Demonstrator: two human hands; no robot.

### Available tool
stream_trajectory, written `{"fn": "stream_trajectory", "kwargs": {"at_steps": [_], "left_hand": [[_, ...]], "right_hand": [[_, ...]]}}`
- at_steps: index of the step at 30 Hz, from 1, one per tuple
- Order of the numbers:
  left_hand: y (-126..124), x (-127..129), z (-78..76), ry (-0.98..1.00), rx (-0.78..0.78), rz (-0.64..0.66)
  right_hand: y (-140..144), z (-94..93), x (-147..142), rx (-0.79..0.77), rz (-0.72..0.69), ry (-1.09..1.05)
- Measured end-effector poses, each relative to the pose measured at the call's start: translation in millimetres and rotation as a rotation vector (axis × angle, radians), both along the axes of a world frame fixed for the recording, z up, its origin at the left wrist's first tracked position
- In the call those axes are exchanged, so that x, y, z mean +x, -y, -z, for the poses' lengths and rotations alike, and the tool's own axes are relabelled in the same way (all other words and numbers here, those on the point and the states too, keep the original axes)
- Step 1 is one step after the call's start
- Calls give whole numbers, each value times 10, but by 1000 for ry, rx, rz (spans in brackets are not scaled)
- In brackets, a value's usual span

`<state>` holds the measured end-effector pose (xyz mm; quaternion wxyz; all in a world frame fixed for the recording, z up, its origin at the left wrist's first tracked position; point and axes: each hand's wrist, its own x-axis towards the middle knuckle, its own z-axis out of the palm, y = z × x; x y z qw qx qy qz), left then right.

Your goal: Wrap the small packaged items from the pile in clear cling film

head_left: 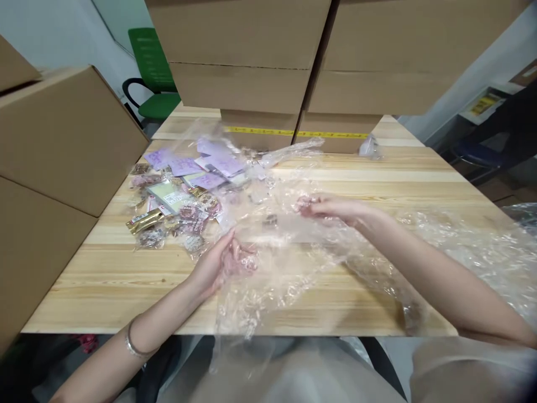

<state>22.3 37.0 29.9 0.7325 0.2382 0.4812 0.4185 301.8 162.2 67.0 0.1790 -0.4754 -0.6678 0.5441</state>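
Note:
A large clear plastic bag [277, 268] stretches between my two hands above the wooden table, its lower end hanging past the front edge. My left hand [226, 260] is closed on its left side, thumb on top. My right hand [321, 206] grips the bag's far right part, with the fingertips partly behind the film. Left of the bag lies a pile of small wrapped packets [188, 218], with purple printed cards [222, 159] on top at the back. A gold wrapped packet [145, 221] lies at the pile's near left.
Tall cardboard boxes [247, 45] stand at the table's back, with a yellow measuring tape [260, 131] along the lower ones. More cardboard boxes [62, 134] rise at the left. Crumpled clear plastic [474, 240] covers the table's right side. A green chair [153, 73] stands beyond.

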Motion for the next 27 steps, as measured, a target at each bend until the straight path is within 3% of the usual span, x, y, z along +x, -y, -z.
{"fn": "stream_trajectory", "kwargs": {"at_steps": [2, 3, 6, 9, 11, 13, 16, 19, 22, 24, 27], "left_hand": [[37, -63, 109, -135, -33, -62], [53, -95, 157, -202, -37, -79], [93, -160, 231, -310, 13, -97], [131, -157, 188, -412, 119, -36], [146, -137, 130, -638, 265, 16], [145, -116, 79, -932, 435, 95], [120, -86, 41, -1211, 595, 270], [70, -81, 43, -1262, 643, 304], [-10, -146, 74, -1171, 628, 168], [-68, -230, 91, -1106, 596, 65], [-143, -390, 66, -1101, 563, 12]], "right_hand": [[-232, -41, 175, -210, -24, 82], [-318, -50, 246, -267, 32, 46], [-363, -27, 334, -281, 285, -353], [-135, 58, 277, -292, 388, -661], [59, 140, 232, -262, 430, -561], [216, 238, 209, -159, 453, -292], [332, 395, 195, -19, 360, 102], [323, 510, 165, 120, 306, 193], [252, 541, 132, 262, 483, -24], [206, 543, 123, 271, 596, -202], [176, 597, 132, 284, 644, -306]]}}
